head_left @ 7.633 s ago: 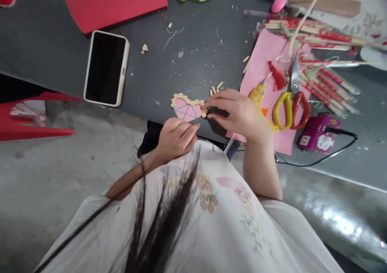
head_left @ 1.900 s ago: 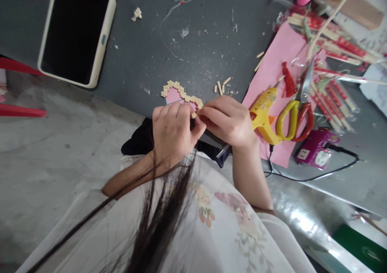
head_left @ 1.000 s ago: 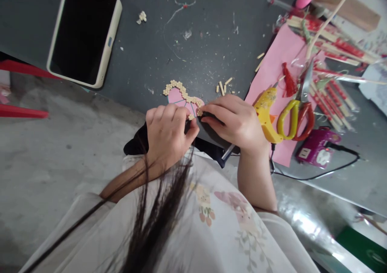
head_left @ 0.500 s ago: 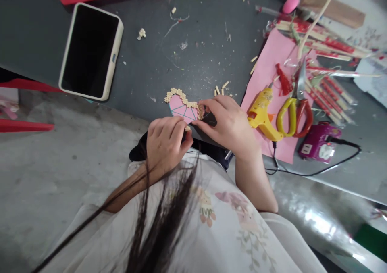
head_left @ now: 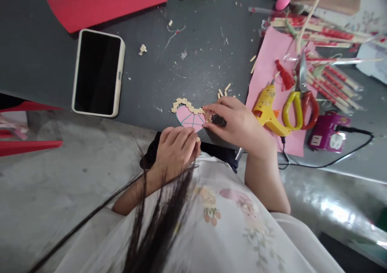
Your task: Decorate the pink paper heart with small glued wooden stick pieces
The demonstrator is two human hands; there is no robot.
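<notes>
A pink paper heart point(head_left: 188, 116) with green lines lies at the table's near edge. Small pale wooden pieces point(head_left: 182, 101) border its upper edge. My left hand point(head_left: 178, 146) is closed at the heart's lower tip, its fingers covering part of it. A small pale cluster point(head_left: 198, 139) shows between its thumb and forefinger; I cannot tell whether it is joined to the heart. With thumb and forefinger, my right hand point(head_left: 234, 119) grips the heart's right side, where the border is partly hidden. Short cut sticks point(head_left: 224, 90) lie just beyond the right hand.
A yellow glue gun point(head_left: 267, 109) and scissors point(head_left: 299, 99) rest on pink paper point(head_left: 261, 71) at right, near a purple power box point(head_left: 329, 132) with its cable. Wrapped red-and-pale sticks point(head_left: 335, 89) lie beyond. At left are a black-screened device point(head_left: 97, 73) and red sheet point(head_left: 105, 5).
The view has shifted, so most of the scene sits lower and more to the right. Both hands stay on the heart, with little visible change in their grip.
</notes>
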